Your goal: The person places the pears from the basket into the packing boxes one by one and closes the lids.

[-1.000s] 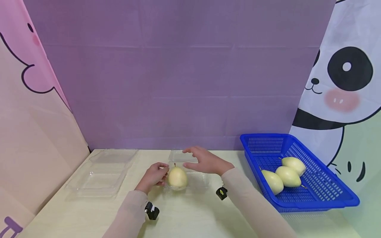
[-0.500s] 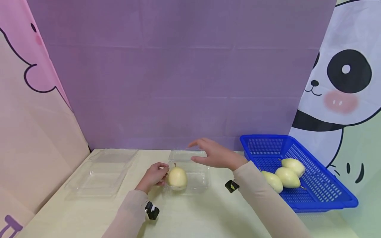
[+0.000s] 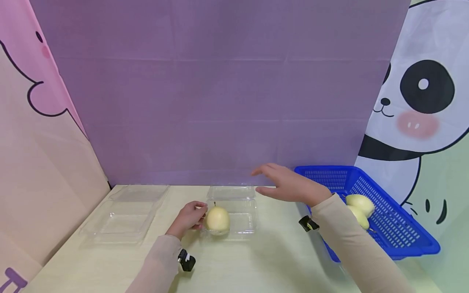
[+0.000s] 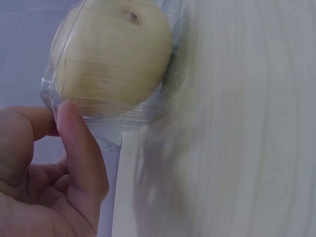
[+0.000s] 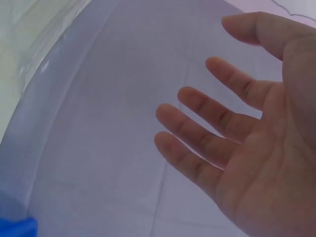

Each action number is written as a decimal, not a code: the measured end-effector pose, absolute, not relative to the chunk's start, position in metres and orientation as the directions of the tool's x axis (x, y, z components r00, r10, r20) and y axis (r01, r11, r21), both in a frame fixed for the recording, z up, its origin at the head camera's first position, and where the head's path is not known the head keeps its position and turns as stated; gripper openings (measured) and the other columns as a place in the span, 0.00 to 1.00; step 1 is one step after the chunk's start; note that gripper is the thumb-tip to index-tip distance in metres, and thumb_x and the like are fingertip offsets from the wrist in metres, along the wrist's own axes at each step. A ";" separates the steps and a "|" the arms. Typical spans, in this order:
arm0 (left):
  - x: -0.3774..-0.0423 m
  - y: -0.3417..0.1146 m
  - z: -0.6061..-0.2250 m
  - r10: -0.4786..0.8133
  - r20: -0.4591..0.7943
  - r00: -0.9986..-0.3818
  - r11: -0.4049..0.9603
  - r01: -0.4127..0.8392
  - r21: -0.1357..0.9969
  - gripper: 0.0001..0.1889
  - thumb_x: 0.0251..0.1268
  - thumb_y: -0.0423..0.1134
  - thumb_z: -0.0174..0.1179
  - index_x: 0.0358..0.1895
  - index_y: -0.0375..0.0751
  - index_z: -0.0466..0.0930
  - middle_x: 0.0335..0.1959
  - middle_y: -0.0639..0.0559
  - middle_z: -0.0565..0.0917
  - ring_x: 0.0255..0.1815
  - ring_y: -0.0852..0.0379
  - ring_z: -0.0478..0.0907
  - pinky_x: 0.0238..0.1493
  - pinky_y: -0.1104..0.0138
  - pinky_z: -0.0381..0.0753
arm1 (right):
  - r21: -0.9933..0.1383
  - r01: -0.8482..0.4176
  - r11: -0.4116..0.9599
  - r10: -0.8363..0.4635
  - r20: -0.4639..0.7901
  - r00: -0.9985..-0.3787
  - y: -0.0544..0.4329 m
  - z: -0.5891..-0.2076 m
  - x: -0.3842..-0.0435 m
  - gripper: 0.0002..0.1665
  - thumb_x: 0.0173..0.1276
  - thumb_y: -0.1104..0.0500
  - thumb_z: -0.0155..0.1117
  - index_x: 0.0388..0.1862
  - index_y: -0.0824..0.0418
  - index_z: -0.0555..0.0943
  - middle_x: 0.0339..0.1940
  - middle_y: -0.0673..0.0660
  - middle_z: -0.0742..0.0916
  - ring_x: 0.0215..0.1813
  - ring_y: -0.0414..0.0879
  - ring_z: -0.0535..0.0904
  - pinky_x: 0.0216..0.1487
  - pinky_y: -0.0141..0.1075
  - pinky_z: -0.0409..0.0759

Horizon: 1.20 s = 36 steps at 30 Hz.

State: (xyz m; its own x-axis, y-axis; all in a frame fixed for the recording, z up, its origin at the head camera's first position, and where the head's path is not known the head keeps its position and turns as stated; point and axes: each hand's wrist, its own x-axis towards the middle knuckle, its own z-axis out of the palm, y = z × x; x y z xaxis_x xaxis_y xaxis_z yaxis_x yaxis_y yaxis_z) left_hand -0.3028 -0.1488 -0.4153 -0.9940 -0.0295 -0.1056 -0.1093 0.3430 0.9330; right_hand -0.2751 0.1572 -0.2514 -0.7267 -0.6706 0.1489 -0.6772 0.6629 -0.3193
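Observation:
A pale yellow pear (image 3: 218,220) with its stem up sits in the left part of a clear plastic clamshell box (image 3: 242,221), whose lid (image 3: 231,192) lies folded back. My left hand (image 3: 189,218) pinches the box's left rim between thumb and fingers; the left wrist view shows the thumb (image 4: 74,128) right at the plastic edge beside the pear (image 4: 113,54). Fingers spread and holding nothing, my right hand (image 3: 287,185) hangs in the air between the box and the blue basket (image 3: 401,232). In the right wrist view its palm (image 5: 266,163) faces the camera.
Pale pears (image 3: 360,204) lie in the basket on the right, partly hidden by the right sleeve (image 3: 351,232). Another clear open clamshell (image 3: 124,217) stands on the table's left side. A purple cloth (image 3: 227,89) hangs behind the table (image 3: 227,268).
My right hand has moved right, from over the clamshell box toward the basket, and its sleeve now covers part of the pears there. My left hand and the pear in the box stay put.

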 end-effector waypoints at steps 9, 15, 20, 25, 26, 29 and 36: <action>-0.302 -0.149 -0.416 -0.034 -0.097 -0.995 0.336 -0.103 0.936 0.16 0.76 0.38 0.55 0.57 0.31 0.73 0.32 0.47 0.77 0.26 0.58 0.74 0.24 0.70 0.80 | -0.310 -0.579 0.754 -0.585 0.085 -0.807 0.185 -0.252 -0.276 0.28 0.76 0.49 0.60 0.70 0.56 0.72 0.68 0.56 0.75 0.70 0.54 0.69 0.67 0.52 0.71; -0.303 -0.149 -0.415 -0.035 -0.092 -0.995 0.342 -0.098 0.935 0.16 0.76 0.39 0.54 0.58 0.30 0.74 0.31 0.47 0.77 0.25 0.59 0.74 0.23 0.70 0.80 | -0.266 -0.558 0.786 -0.555 0.095 -0.827 0.203 -0.251 -0.275 0.26 0.76 0.50 0.61 0.68 0.58 0.74 0.66 0.59 0.76 0.67 0.56 0.72 0.65 0.54 0.73; -0.302 -0.149 -0.416 -0.043 -0.099 -0.994 0.345 -0.108 0.932 0.17 0.75 0.39 0.54 0.58 0.31 0.74 0.32 0.47 0.77 0.25 0.59 0.74 0.24 0.69 0.80 | -0.243 -0.540 0.806 -0.538 0.081 -0.839 0.218 -0.252 -0.275 0.25 0.75 0.49 0.61 0.66 0.59 0.75 0.63 0.60 0.78 0.63 0.58 0.75 0.62 0.55 0.76; -0.301 -0.147 -0.414 -0.037 -0.097 -0.995 0.346 -0.104 0.932 0.17 0.75 0.39 0.54 0.59 0.30 0.74 0.32 0.47 0.77 0.25 0.59 0.74 0.24 0.69 0.80 | -0.230 -0.511 0.828 -0.513 0.055 -0.856 0.233 -0.259 -0.279 0.25 0.75 0.48 0.61 0.64 0.59 0.76 0.60 0.61 0.79 0.59 0.57 0.76 0.59 0.55 0.78; -0.301 -0.147 -0.414 -0.037 -0.097 -0.995 0.344 -0.104 0.933 0.17 0.75 0.39 0.54 0.59 0.30 0.74 0.32 0.47 0.77 0.25 0.59 0.74 0.24 0.69 0.80 | -0.226 -0.511 0.829 -0.513 0.057 -0.857 0.236 -0.261 -0.279 0.25 0.74 0.49 0.62 0.64 0.59 0.76 0.60 0.61 0.79 0.59 0.57 0.76 0.59 0.55 0.78; -0.301 -0.147 -0.414 -0.035 -0.094 -0.995 0.345 -0.100 0.933 0.17 0.76 0.39 0.54 0.58 0.30 0.74 0.33 0.46 0.77 0.25 0.59 0.74 0.24 0.69 0.80 | -0.218 -0.520 0.826 -0.519 0.066 -0.852 0.245 -0.265 -0.281 0.24 0.74 0.50 0.62 0.63 0.60 0.77 0.59 0.61 0.80 0.59 0.58 0.77 0.59 0.55 0.78; -0.302 -0.148 -0.415 -0.034 -0.098 -0.995 0.335 -0.104 0.936 0.17 0.76 0.39 0.54 0.59 0.30 0.73 0.33 0.47 0.77 0.26 0.59 0.74 0.25 0.69 0.81 | -0.237 -0.519 0.822 -0.520 0.063 -0.852 0.263 -0.267 -0.280 0.23 0.74 0.52 0.63 0.62 0.62 0.76 0.58 0.62 0.81 0.59 0.61 0.77 0.59 0.56 0.78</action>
